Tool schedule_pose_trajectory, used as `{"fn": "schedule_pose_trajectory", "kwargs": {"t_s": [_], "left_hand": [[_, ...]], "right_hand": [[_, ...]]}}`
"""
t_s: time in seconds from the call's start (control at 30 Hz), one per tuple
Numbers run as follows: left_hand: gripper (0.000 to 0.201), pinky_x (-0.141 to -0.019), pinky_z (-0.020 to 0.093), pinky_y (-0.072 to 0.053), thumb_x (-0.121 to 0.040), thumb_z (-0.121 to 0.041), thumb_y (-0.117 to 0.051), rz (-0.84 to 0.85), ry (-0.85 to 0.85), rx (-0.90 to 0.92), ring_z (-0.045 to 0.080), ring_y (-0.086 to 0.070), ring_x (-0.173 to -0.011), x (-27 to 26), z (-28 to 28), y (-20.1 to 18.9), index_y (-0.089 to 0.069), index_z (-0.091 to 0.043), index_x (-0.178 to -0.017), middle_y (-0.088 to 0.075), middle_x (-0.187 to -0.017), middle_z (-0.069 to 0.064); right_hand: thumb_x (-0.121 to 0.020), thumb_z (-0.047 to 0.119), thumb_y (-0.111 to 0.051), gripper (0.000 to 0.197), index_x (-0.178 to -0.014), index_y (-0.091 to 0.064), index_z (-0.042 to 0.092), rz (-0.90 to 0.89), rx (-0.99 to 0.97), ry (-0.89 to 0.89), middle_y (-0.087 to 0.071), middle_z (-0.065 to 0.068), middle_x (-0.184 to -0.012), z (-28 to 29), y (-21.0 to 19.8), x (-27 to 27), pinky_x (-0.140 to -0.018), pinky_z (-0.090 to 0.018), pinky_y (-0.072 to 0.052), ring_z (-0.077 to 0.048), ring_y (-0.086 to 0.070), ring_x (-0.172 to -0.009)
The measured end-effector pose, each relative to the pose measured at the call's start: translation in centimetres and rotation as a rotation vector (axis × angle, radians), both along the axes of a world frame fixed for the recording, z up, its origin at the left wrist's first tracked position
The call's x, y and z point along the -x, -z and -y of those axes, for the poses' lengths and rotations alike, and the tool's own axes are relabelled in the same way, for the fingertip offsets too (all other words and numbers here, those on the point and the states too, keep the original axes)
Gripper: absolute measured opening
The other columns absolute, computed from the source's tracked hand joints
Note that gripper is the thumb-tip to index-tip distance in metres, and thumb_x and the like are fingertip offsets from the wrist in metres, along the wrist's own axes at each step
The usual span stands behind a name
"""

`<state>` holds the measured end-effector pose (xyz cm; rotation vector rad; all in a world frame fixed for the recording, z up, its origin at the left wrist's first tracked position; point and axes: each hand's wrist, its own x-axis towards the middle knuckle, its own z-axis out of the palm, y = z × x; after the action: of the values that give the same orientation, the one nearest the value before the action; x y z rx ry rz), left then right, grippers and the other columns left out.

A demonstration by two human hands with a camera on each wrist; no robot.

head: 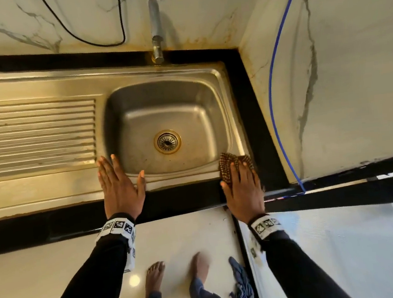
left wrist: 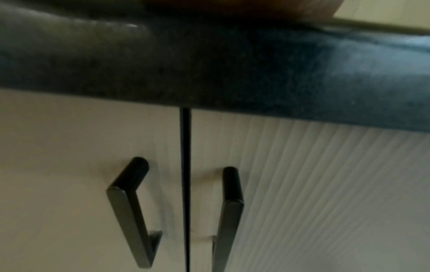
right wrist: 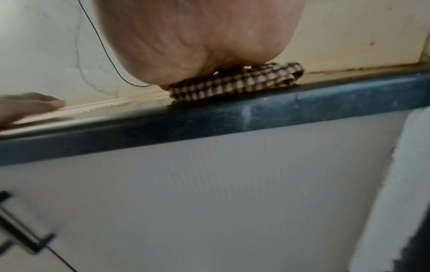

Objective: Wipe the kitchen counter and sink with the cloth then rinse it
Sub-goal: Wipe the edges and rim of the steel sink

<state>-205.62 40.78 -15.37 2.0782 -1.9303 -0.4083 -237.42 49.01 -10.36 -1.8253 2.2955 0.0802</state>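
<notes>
Right now the right hand [head: 242,187] lies flat, fingers straight, pressing the cloth [head: 227,167] down on the near right corner of the sink [head: 216,74] rim, where steel meets the dark table [head: 256,123] edge. The cloth is checked, folded into a thick pad, and most of it sits under the palm and fingers, with only its far edge showing past the fingertips. From the right wrist view its folds stick out to the right of the palm, lying along the table's front edge. The left hand [head: 118,183] is open too, spread flat on the near rim at the basin's left corner, holding nothing and seemingly just bracing. So the cloth is under the right hand, well apart from the left, and the basin opens away and to the left of it. The tap [head: 156,31] stands at the far rim. Wiping the basin looks like the right hand's job, I'd say.
</notes>
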Motion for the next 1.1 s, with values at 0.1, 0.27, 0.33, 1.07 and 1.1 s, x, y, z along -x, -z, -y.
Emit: {"fn": "schedule_pose_trajectory", "kwargs": {"t_s": [0.1, 0.27, 0.33, 1.07, 1.1], "left_hand": [[0.092, -0.13, 0.05, -0.007, -0.1, -0.066, -0.029, -0.014, -0.011, 0.028, 0.035, 0.004, -0.159, 0.2, 0.1, -0.1, 0.001, -0.005, -0.163, 0.003, -0.169, 0.026], [0.092, -0.13, 0.049, -0.004, -0.1, -0.065, -0.029, -0.029, -0.033, 0.073, 0.035, 0.005, -0.159, -0.1, 0.1, 0.2, -0.003, -0.004, -0.163, 0.001, -0.169, 0.027], [0.091, -0.13, 0.047, -0.003, -0.101, -0.065, -0.027, -0.01, -0.031, 0.065, 0.034, 0.006, -0.159, -0.1, 0.1, 0.2, -0.003, -0.003, -0.163, 0.002, -0.17, 0.026], [0.07, -0.128, 0.028, -0.015, -0.104, -0.044, -0.039, -0.512, -0.108, 0.218, 0.028, -0.022, -0.157, -2.1, -0.6, -0.5, -0.021, -0.009, -0.162, -0.022, -0.17, 0.013], [0.071, -0.127, 0.024, -0.013, -0.104, -0.045, -0.039, -0.501, -0.074, 0.218, 0.028, -0.02, -0.158, -1.9, -0.7, -0.4, -0.021, -0.009, -0.162, -0.021, -0.17, 0.014]], "right_hand": [[-0.101, 0.054, -0.031, 0.055, -0.145, -0.04, 0.022, 0.107, 0.014, -0.05, -0.042, -0.009, -0.146, 1.8, -0.4, -4.5, -0.109, -0.052, -0.041, -0.033, -0.045, -0.132], [-0.105, 0.051, -0.024, 0.063, -0.158, -0.022, 0.016, 0.144, -0.007, -0.28, -0.027, -0.012, -0.162, 0.9, 0.6, -6.7, -0.122, -0.051, -0.025, -0.031, -0.025, -0.15], [-0.104, 0.049, -0.021, 0.066, -0.16, -0.019, 0.014, 0.077, 0.034, -0.154, -0.022, -0.015, -0.165, 1.5, 1.2, -1.5, -0.123, -0.052, -0.024, -0.033, -0.02, -0.153], [-0.105, 0.05, -0.031, 0.064, -0.162, -0.01, 0.029, 0.176, 0.133, -0.424, -0.003, -0.008, -0.17, -1.9, 1.8, -13.5, -0.125, -0.055, -0.011, -0.028, 0.001, -0.157], [-0.105, 0.05, -0.03, 0.062, -0.161, -0.015, 0.029, 0.145, 0.173, -0.327, -0.009, -0.009, -0.169, -2.3, 2.0, -9.3, -0.124, -0.056, -0.013, -0.029, -0.005, -0.156]]}}
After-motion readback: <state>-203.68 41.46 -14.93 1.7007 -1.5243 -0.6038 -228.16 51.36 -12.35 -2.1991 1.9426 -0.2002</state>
